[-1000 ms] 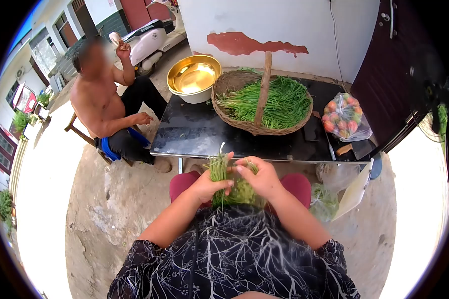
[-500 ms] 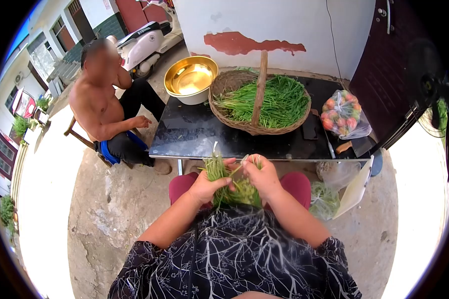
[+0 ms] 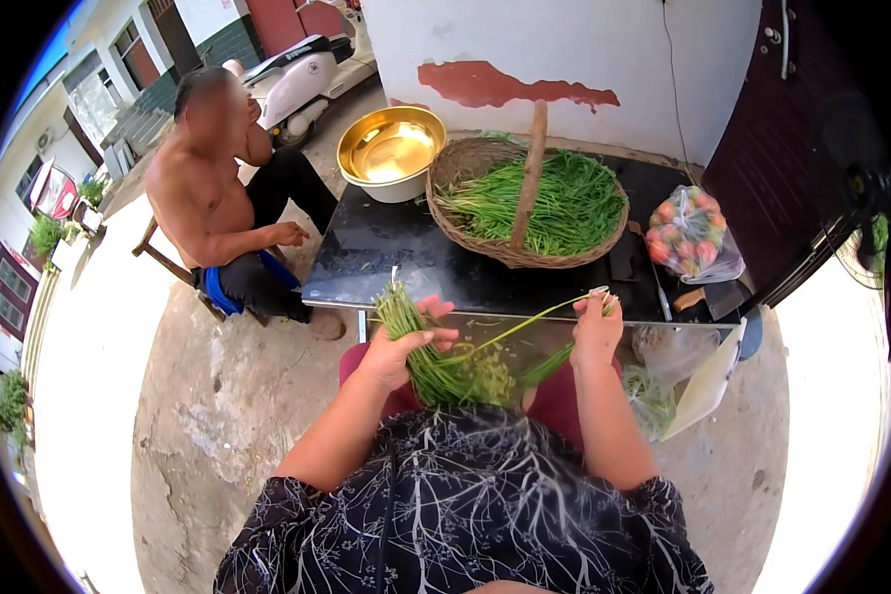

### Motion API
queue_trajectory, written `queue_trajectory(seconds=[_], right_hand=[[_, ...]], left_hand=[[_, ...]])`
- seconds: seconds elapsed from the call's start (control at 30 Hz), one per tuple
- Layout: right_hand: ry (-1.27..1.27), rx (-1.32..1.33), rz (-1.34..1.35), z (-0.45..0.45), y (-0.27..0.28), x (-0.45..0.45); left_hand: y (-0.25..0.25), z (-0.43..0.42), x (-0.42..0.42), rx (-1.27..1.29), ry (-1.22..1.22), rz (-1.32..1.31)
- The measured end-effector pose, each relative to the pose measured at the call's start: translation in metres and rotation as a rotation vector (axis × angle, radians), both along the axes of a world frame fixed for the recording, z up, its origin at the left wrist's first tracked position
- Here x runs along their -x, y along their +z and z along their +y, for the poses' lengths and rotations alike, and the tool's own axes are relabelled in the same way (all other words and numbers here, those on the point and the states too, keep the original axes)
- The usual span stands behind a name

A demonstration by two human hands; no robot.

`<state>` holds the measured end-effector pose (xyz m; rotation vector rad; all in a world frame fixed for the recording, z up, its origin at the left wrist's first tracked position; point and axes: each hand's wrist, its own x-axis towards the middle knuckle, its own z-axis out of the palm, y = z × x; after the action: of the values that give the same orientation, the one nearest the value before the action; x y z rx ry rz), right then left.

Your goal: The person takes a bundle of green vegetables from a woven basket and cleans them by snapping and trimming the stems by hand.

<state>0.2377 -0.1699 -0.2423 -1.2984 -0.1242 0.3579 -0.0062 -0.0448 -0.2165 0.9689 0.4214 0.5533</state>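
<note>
My left hand point(image 3: 401, 346) is closed around a bunch of thin-stemmed greens point(image 3: 426, 361), their cut ends up and leafy parts hanging over my lap. Out to the right, my right hand point(image 3: 597, 327) pinches the end of one long green stem point(image 3: 533, 321), which runs slanting down toward the bunch. More green stalks point(image 3: 547, 366) hang below that hand; I cannot tell whether its lower fingers hold them. Beyond my hands a wicker basket point(image 3: 525, 259) with a wooden handle stands on the table, heaped with the same kind of long greens point(image 3: 564, 203).
The black table point(image 3: 366, 262) bears a gold-lined basin point(image 3: 391, 148), a bag of red-green fruit point(image 3: 685, 233) and a knife point(image 3: 663, 299). A bag of greens point(image 3: 648, 401) lies below at right. Another person point(image 3: 208, 188) sits on a chair at left; a scooter point(image 3: 302, 84) stands behind.
My hands were close together at the bunch. The right has moved away to the right, drawing one stem out straight; the left has shifted slightly left with the bunch.
</note>
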Motion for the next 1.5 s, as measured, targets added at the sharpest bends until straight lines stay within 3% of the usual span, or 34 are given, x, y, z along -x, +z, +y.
queue_trajectory(seconds=[0.1,0.17,0.2,0.23,0.43,0.53,0.63,0.67,0.8,1.03,1.17,1.23,1.37,1.43,1.5], right_hand=[[-0.099,0.138,-0.155,-0.005,-0.016,-0.01],[0.348,0.662,-0.505,-0.01,-0.043,-0.025],[0.463,0.842,-0.635,-0.01,-0.048,-0.024],[0.423,0.903,-0.703,-0.009,-0.058,-0.017],[0.94,0.072,-0.437,0.013,0.029,0.061],[1.09,0.083,-0.226,0.011,0.057,0.084],[1.049,0.111,-0.303,0.013,0.044,0.086],[1.117,0.111,-0.097,0.01,0.051,0.084],[1.013,0.024,0.099,0.009,0.042,0.073],[0.888,0.066,-0.015,0.006,0.032,0.061],[0.598,0.127,0.088,0.002,0.021,0.038],[0.502,0.114,0.096,-0.002,0.007,0.02],[0.371,0.249,-0.039,-0.006,-0.004,0.007],[0.424,0.351,-0.057,-0.01,0.012,0.015],[0.647,0.372,-0.019,-0.007,0.018,0.026]], left_hand=[[-0.001,0.002,0.001,-0.012,-0.038,-0.043],[0.001,0.0,0.0,-0.07,-0.103,-0.068],[0.0,-0.001,-0.001,-0.072,-0.106,-0.068],[-0.002,-0.001,-0.002,-0.081,-0.141,-0.08],[0.006,-0.015,-0.011,-0.14,-0.321,-0.024],[-0.001,-0.016,-0.009,-0.195,-0.421,0.096],[-0.007,-0.013,-0.009,-0.253,-0.497,0.145],[-0.003,-0.018,-0.01,-0.213,-0.442,0.108],[0.009,-0.024,-0.013,-0.022,-0.271,-0.006],[-0.002,-0.013,-0.008,-0.109,-0.229,0.026],[0.004,-0.005,-0.001,-0.081,-0.115,-0.041],[0.002,0.003,0.007,0.044,-0.013,-0.045],[-0.004,0.011,0.01,-0.071,0.265,0.119],[-0.008,0.008,0.008,-0.074,0.265,0.156],[-0.003,-0.006,-0.002,-0.231,0.167,0.28]])
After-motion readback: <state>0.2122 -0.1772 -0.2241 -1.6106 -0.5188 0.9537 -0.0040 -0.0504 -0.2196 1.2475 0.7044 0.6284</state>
